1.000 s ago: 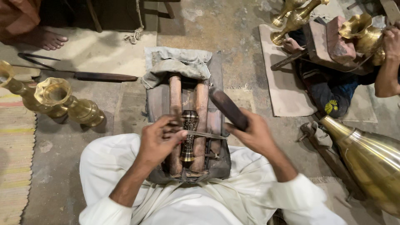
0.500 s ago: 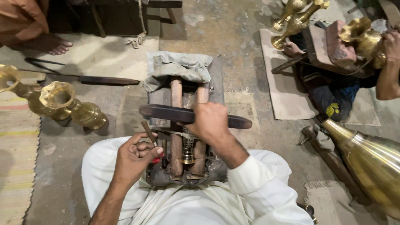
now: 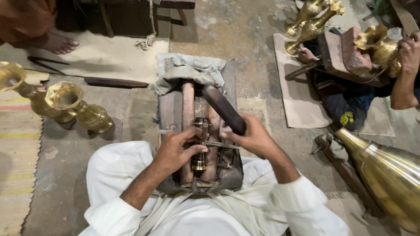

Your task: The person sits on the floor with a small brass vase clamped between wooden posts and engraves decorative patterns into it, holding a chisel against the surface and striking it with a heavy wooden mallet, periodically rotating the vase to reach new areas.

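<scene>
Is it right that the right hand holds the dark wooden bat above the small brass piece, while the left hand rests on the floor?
Not quite. In the head view the left hand is on the small brass piece, not the floor. The right hand does hold the dark wooden bat above it.

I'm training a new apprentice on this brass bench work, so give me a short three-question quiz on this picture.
1. True or false: the right hand holds the dark wooden bar.
2. What does the left hand steady? A) the small ribbed brass piece lying between the two wooden rollers; B) a cup; C) a rope.
3. On which side of the picture does the pair of brass stands sit on the floor?

Key:
1. True; its fingers wrap the bar's near end.
2. A
3. The left of the picture, near the striped mat.
</scene>
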Motion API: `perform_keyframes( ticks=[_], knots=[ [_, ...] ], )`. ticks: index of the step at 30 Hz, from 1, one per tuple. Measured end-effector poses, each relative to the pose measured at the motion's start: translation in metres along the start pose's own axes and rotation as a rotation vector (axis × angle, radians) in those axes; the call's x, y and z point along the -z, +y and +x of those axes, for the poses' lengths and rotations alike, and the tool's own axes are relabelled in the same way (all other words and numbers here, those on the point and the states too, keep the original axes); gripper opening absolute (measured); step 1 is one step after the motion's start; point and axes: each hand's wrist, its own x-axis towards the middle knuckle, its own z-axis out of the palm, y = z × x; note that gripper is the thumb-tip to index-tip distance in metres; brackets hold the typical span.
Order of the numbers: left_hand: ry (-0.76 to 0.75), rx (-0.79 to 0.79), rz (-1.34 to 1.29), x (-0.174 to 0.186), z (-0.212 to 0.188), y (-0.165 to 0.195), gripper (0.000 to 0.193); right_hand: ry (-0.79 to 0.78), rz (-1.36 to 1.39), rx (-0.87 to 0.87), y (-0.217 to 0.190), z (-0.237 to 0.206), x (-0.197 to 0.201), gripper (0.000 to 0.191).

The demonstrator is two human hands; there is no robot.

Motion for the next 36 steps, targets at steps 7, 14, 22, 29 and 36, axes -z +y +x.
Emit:
perform_keyframes(
  ticks=[7,14,22,29,36],
  knots=[
    [-0.058,-0.062,0.161,-0.003,0.003,0.001,0.041,0.127,-0.37,-0.11,0.01,-0.039,0.029,0.025],
    [-0.05,-0.045,0.178,-0.007,0.004,-0.001,0.043,0.413,-0.735,0.356,-0.008,-0.042,0.041,0.036],
    [-0.043,-0.032,0.186,-0.009,0.003,-0.003,0.042,0.305,-0.775,0.358,-0.017,-0.034,0.049,0.033],
    [-0.052,-0.028,0.199,-0.007,0.004,-0.003,0.041,0.344,-0.716,0.32,-0.023,-0.036,0.056,0.039],
    [-0.068,-0.002,0.176,-0.005,0.005,-0.003,0.043,0.335,-0.757,0.323,-0.023,-0.036,0.056,0.035]
  ],
)
